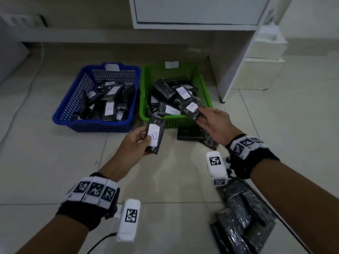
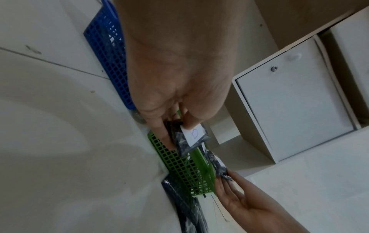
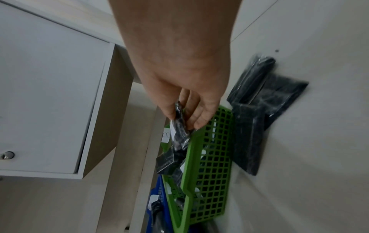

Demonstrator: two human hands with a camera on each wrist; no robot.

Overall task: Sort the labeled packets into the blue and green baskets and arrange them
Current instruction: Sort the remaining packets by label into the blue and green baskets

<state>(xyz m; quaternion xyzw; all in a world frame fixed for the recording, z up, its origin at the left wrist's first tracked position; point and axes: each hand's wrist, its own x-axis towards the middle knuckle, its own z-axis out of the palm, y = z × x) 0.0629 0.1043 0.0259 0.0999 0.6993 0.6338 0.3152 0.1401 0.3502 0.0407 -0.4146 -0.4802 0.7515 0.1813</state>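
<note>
From my remote seat I see each hand grasping one black packet; the left hand pinches a packet whose white label reads B, held in the air just in front of the near rim of the green basket; the right hand grips a second B packet by its end, over that basket's near right corner. The blue basket sits just beside the green one, its visible labels reading A, so I judge both packets belong in the green. My worries: the right packet hangs over the rim, so a release too early could let it tip out onto the loose packets lying on the floor against the basket's front; the green basket's contents are a jumbled heap, and a dropped packet may slide or land label-down, which spoils the arranging; the left packet is held by fingertips on slick wrap and could slip; more unsorted packets wait near the right forearm, where an elbow could scatter them.
</note>
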